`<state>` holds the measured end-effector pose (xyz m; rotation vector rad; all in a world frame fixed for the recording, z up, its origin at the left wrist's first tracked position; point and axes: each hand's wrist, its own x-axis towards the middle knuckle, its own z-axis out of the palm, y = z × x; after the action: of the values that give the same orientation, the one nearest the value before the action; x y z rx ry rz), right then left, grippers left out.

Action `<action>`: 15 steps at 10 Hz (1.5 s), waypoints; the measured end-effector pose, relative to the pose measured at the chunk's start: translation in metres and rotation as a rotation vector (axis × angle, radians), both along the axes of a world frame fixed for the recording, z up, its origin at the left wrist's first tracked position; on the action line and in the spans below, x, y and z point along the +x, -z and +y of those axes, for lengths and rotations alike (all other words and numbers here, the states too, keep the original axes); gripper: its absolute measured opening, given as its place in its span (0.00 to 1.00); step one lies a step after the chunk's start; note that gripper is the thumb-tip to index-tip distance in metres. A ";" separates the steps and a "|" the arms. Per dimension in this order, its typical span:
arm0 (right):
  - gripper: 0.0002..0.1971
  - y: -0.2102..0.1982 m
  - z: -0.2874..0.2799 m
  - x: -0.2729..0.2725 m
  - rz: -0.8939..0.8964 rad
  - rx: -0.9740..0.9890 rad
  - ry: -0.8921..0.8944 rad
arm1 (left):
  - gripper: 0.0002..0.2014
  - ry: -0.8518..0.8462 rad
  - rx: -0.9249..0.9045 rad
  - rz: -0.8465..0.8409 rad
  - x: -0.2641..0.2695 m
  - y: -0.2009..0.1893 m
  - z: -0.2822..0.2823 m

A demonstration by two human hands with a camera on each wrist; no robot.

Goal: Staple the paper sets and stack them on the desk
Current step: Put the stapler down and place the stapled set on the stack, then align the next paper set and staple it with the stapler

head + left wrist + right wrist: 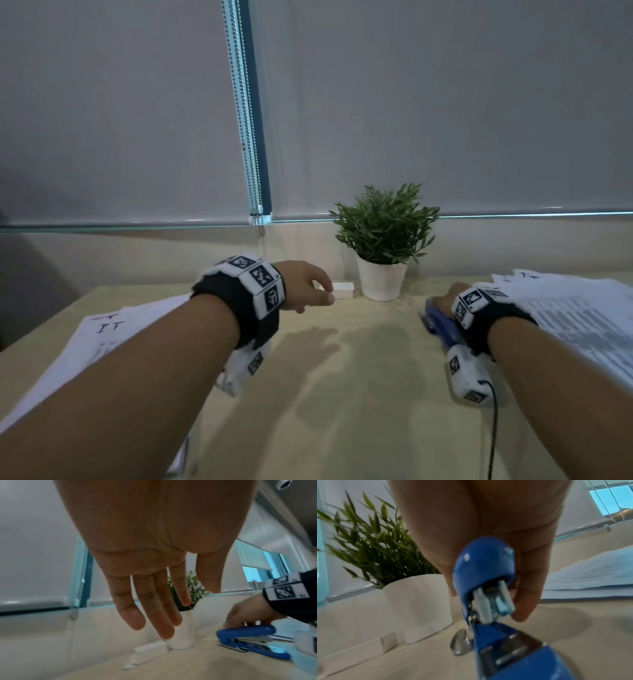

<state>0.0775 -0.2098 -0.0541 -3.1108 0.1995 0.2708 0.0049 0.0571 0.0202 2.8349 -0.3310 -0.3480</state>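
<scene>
While the right hand (448, 298) grips the stapler (247, 639) near the tabletop's (342, 394) right edge, the left hand (305, 286) hovers empty (fingers loose) mid-tabletop.

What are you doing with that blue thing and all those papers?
A person is at a desk, stapling paper sets. The right hand grips a blue stapler that sits on the desk. The left hand is open in the air, holding nothing. One pile of printed papers lies on the right, beside the stapler, and another pile lies on the left under the left arm. No paper is in the stapler right now. A potted plant and a small white box stand at the back.
</scene>
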 end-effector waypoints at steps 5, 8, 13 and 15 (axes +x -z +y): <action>0.29 0.002 -0.101 -0.078 0.126 0.152 0.309 | 0.11 0.205 -0.291 0.043 -0.004 0.073 -0.116; 0.21 -0.002 -0.128 -0.072 0.056 -0.093 0.292 | 0.11 0.220 -0.334 0.034 -0.014 0.076 -0.125; 0.13 -0.057 0.003 -0.131 -0.130 0.326 -0.151 | 0.23 -0.332 -1.143 0.009 -0.027 0.059 -0.112; 0.25 -0.029 0.051 -0.143 0.167 0.376 -0.400 | 0.14 -0.381 -0.834 -0.041 -0.028 0.085 -0.047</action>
<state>-0.0653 -0.1590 -0.0250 -2.7243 -0.4278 0.5061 -0.0229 0.0105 -0.0647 2.0180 0.0631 -0.0423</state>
